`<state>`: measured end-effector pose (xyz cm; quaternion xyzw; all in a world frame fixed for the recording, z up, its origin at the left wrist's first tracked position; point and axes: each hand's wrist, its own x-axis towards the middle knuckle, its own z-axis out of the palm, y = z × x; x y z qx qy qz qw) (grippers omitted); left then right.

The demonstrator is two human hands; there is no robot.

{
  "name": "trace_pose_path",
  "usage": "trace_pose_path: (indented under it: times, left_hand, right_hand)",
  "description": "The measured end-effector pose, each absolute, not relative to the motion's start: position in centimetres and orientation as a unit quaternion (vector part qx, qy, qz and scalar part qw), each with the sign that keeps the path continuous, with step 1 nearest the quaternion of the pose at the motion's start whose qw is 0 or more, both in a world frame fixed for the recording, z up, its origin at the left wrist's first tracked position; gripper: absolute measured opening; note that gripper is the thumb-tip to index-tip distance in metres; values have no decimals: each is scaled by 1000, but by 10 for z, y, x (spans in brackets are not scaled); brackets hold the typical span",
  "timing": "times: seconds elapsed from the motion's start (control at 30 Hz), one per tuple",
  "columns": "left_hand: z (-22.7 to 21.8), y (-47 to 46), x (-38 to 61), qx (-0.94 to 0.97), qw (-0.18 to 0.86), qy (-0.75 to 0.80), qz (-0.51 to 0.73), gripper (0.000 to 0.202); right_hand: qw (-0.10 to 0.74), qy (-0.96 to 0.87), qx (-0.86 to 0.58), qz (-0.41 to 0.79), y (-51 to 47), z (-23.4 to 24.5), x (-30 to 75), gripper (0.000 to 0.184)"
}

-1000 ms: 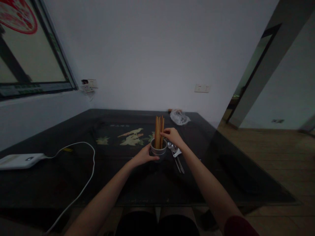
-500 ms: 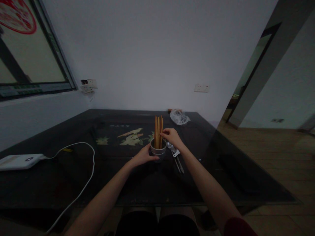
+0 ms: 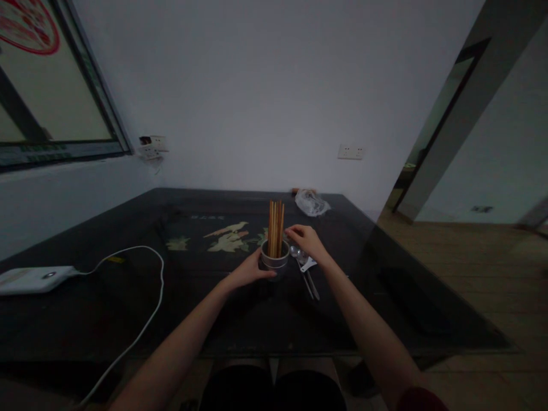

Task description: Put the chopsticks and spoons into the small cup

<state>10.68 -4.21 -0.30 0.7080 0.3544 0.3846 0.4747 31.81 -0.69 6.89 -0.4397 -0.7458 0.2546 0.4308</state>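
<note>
A small grey cup (image 3: 274, 262) stands on the dark table (image 3: 214, 319) with a bundle of wooden chopsticks (image 3: 275, 227) upright in it. My left hand (image 3: 249, 270) is wrapped round the cup's left side. My right hand (image 3: 305, 240) hovers just right of the chopsticks, fingers bent and slightly apart, clear of the sticks and with nothing in it. Metal spoons (image 3: 305, 268) lie on the table just under and in front of that hand.
A white device (image 3: 36, 278) with a white cable (image 3: 145, 297) lies at the table's left. A crumpled clear plastic bag (image 3: 311, 203) sits at the far edge. The tabletop has a bird-and-leaf picture (image 3: 222, 240). Wooden floor lies to the right.
My right hand has let go of the chopsticks and drawn slightly right. The left hand and cup have stayed put.
</note>
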Motion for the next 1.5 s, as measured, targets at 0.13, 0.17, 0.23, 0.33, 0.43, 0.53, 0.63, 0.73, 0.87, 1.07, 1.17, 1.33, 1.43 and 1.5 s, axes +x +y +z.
trace_pose_path:
  times: [0.13, 0.17, 0.23, 0.33, 0.43, 0.53, 0.63, 0.73, 0.87, 1.07, 1.17, 1.33, 1.43, 1.5]
  left_hand:
    - [-1, -44, 107, 709, 486, 350, 373, 93]
    - [-1, -44, 107, 711, 483, 352, 370, 93]
    - [-1, -44, 106, 716, 475, 360, 363, 93]
    - [-3, -42, 104, 719, 465, 373, 355, 93]
    - [-6, -41, 103, 719, 470, 372, 352, 92]
    - [-3, -41, 101, 721, 475, 364, 350, 89]
    - [6, -42, 93, 725, 472, 372, 337, 84]
    - [19, -42, 83, 721, 458, 392, 341, 79]
    - [33, -36, 72, 673, 425, 415, 441, 63]
    - [51, -42, 71, 567, 348, 407, 626, 32]
    - [61, -54, 73, 572, 278, 399, 661, 27]
    - [74, -83, 87, 623, 165, 366, 672, 19]
    - [75, -107, 116, 766, 130, 320, 542, 14]
    - [71, -119, 141, 866, 160, 293, 373, 15]
  right_hand:
    - [472, -717, -438, 266, -22, 59, 341, 30]
    - [482, -707, -440, 272, -26, 54, 348, 30]
    - [503, -677, -453, 291, -34, 44, 358, 30]
    - [517, -637, -482, 307, -41, 31, 368, 31]
    - [513, -639, -489, 298, -44, 26, 370, 31]
    - [499, -666, -493, 254, -44, 25, 369, 30]
    - [480, -684, -507, 212, -42, 24, 370, 31]
    - [469, -686, -521, 194, -40, 20, 372, 32]
    - [455, -688, -540, 170, -38, 17, 374, 33]
    - [439, -691, -552, 161, -38, 15, 373, 33]
    - [426, -689, -564, 158, -37, 15, 373, 33]
    - [411, -697, -568, 154, -37, 14, 372, 32]
    - [405, -698, -571, 151, -36, 13, 372, 31]
    - [407, -696, -573, 147, -36, 14, 372, 30]
